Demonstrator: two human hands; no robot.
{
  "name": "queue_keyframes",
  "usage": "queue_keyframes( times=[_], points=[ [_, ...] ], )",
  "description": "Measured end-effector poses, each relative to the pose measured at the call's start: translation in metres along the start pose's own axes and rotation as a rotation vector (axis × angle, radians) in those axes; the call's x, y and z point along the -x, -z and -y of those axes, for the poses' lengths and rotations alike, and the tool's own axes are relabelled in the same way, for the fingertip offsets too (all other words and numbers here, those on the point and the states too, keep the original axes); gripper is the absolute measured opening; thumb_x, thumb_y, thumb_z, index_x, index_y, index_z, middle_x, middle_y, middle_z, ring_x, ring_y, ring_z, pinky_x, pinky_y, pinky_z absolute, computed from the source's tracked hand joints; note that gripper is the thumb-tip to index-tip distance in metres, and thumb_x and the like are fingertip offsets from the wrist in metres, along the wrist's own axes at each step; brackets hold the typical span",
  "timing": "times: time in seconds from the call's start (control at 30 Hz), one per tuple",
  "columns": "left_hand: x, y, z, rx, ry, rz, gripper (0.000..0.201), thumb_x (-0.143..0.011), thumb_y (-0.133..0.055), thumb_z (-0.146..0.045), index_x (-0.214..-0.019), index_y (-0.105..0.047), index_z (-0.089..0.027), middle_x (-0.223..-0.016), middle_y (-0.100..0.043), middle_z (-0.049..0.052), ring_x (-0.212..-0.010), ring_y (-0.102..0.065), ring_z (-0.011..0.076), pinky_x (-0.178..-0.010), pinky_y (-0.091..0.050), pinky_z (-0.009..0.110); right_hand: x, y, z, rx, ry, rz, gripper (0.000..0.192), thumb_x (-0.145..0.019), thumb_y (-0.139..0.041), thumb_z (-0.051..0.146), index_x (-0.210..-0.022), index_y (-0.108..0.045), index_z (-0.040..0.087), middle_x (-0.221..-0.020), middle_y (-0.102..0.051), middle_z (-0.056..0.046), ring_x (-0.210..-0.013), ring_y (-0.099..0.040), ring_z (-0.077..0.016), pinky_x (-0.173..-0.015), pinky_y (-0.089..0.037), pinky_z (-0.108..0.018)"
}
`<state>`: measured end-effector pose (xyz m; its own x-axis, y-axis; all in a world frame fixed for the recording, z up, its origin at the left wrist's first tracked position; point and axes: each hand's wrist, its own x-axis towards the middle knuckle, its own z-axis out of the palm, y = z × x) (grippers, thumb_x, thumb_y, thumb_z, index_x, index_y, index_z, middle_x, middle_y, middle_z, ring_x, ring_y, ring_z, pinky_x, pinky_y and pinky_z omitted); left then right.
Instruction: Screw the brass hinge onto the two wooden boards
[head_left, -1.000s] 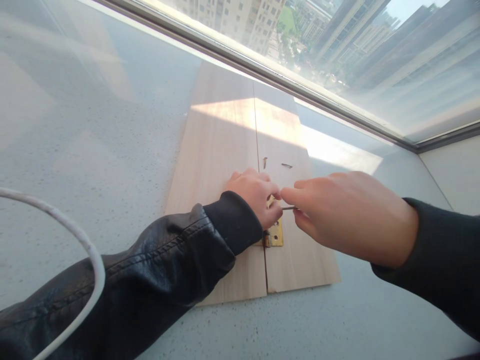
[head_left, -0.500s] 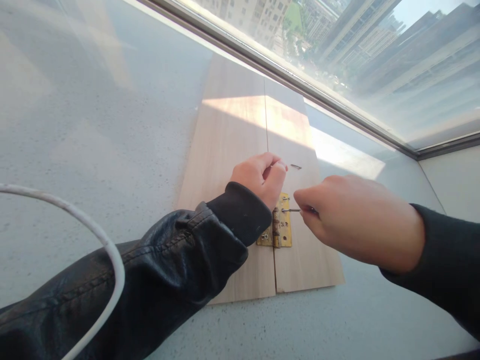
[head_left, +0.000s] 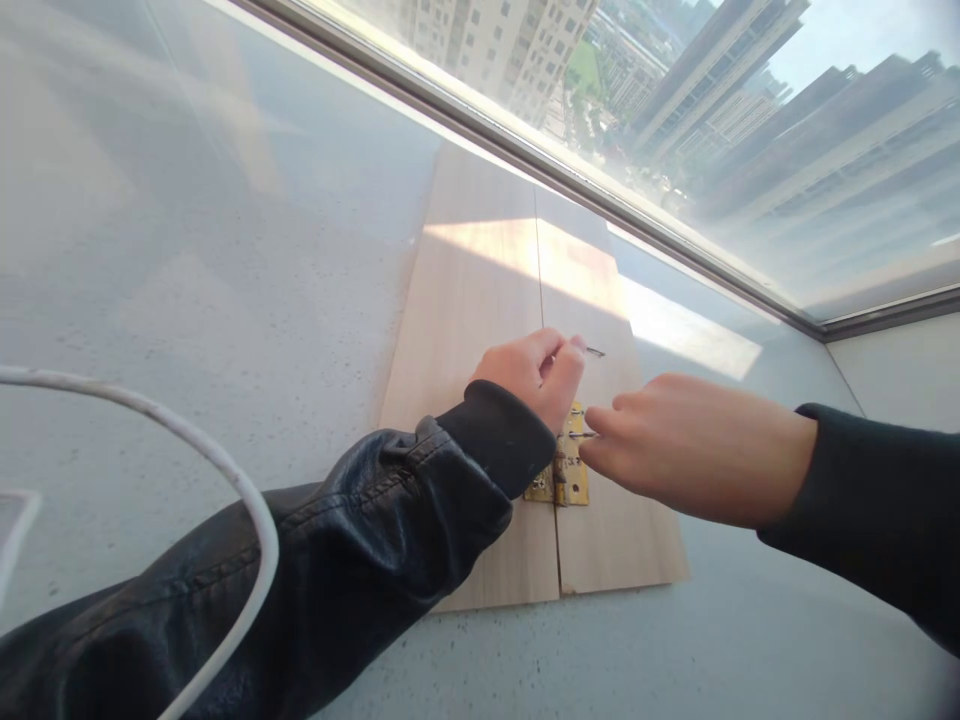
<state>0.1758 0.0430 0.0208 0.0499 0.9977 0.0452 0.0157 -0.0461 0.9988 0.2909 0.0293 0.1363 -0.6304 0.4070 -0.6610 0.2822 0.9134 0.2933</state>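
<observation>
A brass-coloured hinge [head_left: 579, 488] lies across the seam between two pale wooden boards [head_left: 615, 540], partly covered by my left cuff. My right hand [head_left: 652, 450] is closed beside it, pinching a thin metal shaft [head_left: 583, 435] that reaches to the hinge's right leaf. The rest of that tool is hidden in the fingers. Curled above the hinge is my left hand [head_left: 529, 375], thumb and forefinger pressed together; what it holds, if anything, is hidden. A small thin dark metal piece [head_left: 596, 352] shows just past its fingertips, and I cannot tell whether they touch.
A white cable [head_left: 255, 520] loops over my left sleeve. The boards rest on a pale speckled surface [head_left: 300, 290]. A window frame [head_left: 517, 125] runs diagonally behind them, and a white wall [head_left: 900, 370] stands at the right.
The view has shifted slightly. My left fingertips are now nearer the small metal piece. My right fingers have moved closer to the hinge, so less of the shaft shows.
</observation>
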Motion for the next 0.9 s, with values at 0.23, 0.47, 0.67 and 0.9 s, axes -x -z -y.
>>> queue_keyframes(
  times=[0.23, 0.47, 0.67, 0.9],
  points=[
    [0.000, 0.002, 0.000, 0.042, 0.002, 0.011, 0.037, -0.089, -0.047, -0.045, -0.060, -0.052, -0.021, -0.049, -0.039, -0.005, -0.052, -0.038, 0.0121, -0.053, -0.029, 0.031, -0.016, -0.005, -0.011, -0.428, -0.478, 0.232, 0.021, -0.077, -0.051, 0.014, -0.060, -0.062, 0.020, -0.057, -0.056, -0.001, -0.052, -0.044, -0.0124, -0.054, -0.029, -0.028],
    [0.000, 0.001, 0.000, 0.024, -0.003, 0.013, 0.038, -0.088, -0.049, -0.045, -0.059, -0.051, -0.021, -0.048, -0.037, -0.006, -0.051, -0.037, 0.0120, -0.053, -0.028, 0.031, 0.002, -0.013, 0.000, -0.288, -0.494, 0.127, 0.020, -0.082, -0.051, 0.018, -0.062, -0.052, 0.021, -0.056, -0.053, 0.000, -0.048, -0.039, -0.0138, -0.050, -0.017, -0.029],
    [0.000, 0.001, 0.001, 0.019, -0.002, 0.015, 0.038, -0.088, -0.048, -0.044, -0.059, -0.051, -0.021, -0.048, -0.037, -0.005, -0.051, -0.037, 0.0121, -0.053, -0.027, 0.031, 0.014, -0.021, 0.033, -0.035, -0.319, -0.208, 0.029, -0.074, -0.039, -0.005, -0.065, -0.050, 0.020, -0.056, -0.052, -0.001, -0.045, -0.052, -0.0189, -0.052, -0.008, -0.030],
    [0.001, 0.004, 0.000, 0.000, 0.050, 0.023, 0.037, -0.087, -0.048, -0.043, -0.058, -0.050, -0.021, -0.049, -0.037, -0.005, -0.053, -0.037, 0.0129, -0.055, -0.027, 0.031, 0.005, -0.016, 0.031, -0.092, -0.408, -0.113, 0.030, -0.080, -0.039, -0.003, -0.070, -0.058, 0.018, -0.054, -0.055, -0.002, -0.042, -0.046, -0.0142, -0.050, -0.007, -0.031]
  ],
)
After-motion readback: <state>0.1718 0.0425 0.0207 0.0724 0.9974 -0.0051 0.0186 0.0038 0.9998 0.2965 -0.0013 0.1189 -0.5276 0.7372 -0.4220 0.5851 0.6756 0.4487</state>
